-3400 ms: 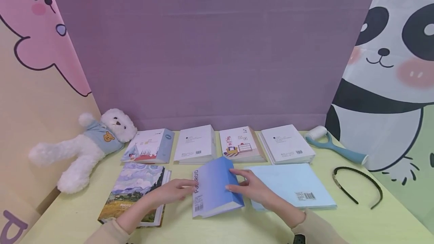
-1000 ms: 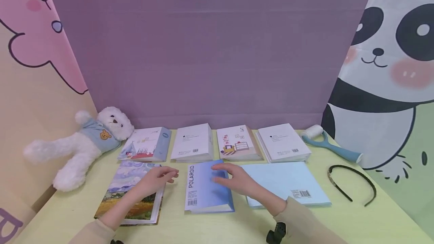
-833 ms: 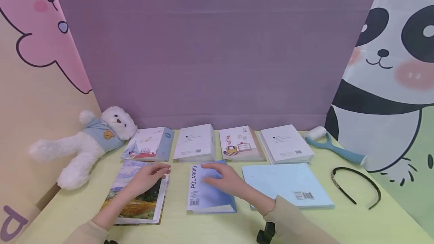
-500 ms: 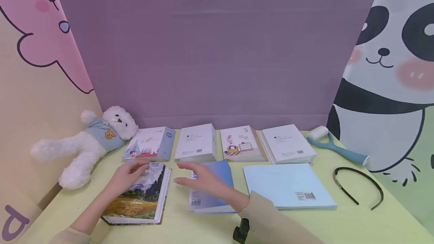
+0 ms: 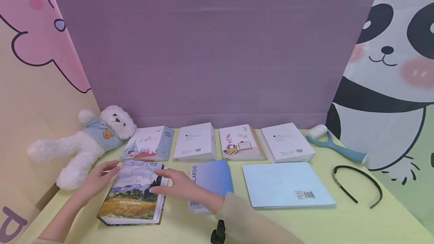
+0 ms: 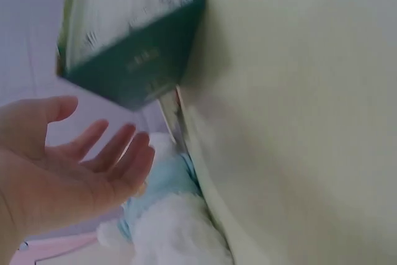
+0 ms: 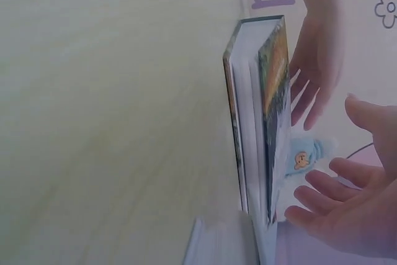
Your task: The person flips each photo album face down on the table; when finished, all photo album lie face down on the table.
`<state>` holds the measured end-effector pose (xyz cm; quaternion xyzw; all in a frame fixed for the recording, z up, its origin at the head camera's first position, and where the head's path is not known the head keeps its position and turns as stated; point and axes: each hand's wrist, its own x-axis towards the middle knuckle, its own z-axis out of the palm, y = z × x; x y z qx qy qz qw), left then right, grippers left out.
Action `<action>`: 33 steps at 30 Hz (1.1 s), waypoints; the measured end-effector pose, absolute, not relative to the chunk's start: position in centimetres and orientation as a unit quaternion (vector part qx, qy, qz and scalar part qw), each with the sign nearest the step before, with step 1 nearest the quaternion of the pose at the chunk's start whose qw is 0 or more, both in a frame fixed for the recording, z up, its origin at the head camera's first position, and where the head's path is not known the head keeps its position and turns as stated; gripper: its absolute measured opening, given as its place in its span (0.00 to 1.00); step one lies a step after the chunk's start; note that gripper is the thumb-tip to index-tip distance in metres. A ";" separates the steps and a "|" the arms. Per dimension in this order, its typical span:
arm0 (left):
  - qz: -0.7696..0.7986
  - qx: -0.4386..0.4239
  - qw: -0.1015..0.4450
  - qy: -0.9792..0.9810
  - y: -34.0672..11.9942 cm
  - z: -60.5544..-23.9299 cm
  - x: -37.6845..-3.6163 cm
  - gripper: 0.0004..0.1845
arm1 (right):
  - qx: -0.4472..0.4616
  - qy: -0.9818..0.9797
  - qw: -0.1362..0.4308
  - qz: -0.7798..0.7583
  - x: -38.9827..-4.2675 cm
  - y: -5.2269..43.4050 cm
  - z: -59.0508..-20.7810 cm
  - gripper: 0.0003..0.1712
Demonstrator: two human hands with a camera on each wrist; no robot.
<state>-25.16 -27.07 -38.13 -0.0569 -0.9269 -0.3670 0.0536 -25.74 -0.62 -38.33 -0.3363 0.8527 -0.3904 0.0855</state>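
Photo album (image 5: pixel 133 195) with painted landscape cover lies flat on the yellow-green table (image 5: pixel 339 225), at the near left. Left hand (image 5: pixel 98 178) sits just beside its left edge, fingers straight and spread, holding nothing; contact with the album cannot be told. Right hand (image 5: pixel 176 187) is at the album's right edge, fingers extended and loose, fingertips over the cover's right margin, gripping nothing. Just right of the album: blue Polaroid album (image 5: pixel 211 178), partly under the right forearm. Further right of the album: pale blue book (image 5: pixel 286 183). Behind the album: a row of four small books (image 5: pixel 217 144). Left of the album: white teddy bear (image 5: pixel 84 144). Far right of the album: black headband (image 5: pixel 356 183) and lint roller (image 5: pixel 333 147).
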 end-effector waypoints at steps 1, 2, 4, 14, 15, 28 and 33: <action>-0.367 -0.054 0.041 -0.928 -27.4 -38.2 -25.1 0.30 | -0.338 0.853 0.089 -0.387 -25.7 -0.9 -38.4 0.33; -0.371 -0.051 0.024 -0.927 -27.6 -38.4 -25.0 0.31 | -0.339 0.854 0.094 -0.384 -25.6 -1.2 -38.5 0.33; -0.379 -0.044 -0.011 -0.924 -28.0 -38.6 -25.0 0.32 | -0.340 0.854 0.106 -0.380 -25.5 -1.8 -38.7 0.32; -0.394 -0.035 -0.095 -0.913 -27.9 -39.9 -25.4 0.29 | -0.339 0.875 0.128 -0.320 -25.1 -3.5 -39.3 0.34; -0.396 -0.032 -0.101 -0.912 -27.8 -39.9 -25.4 0.29 | -0.339 0.875 0.128 -0.321 -25.1 -3.6 -39.4 0.34; -0.436 0.013 -0.139 -0.889 -27.6 -39.4 -24.7 0.37 | -0.344 0.856 0.169 -0.348 -25.6 -3.6 -40.0 0.28; -0.468 0.019 -0.152 -0.871 -27.3 -38.9 -24.5 0.39 | -0.355 0.854 0.165 -0.343 -25.6 -3.7 -40.0 0.27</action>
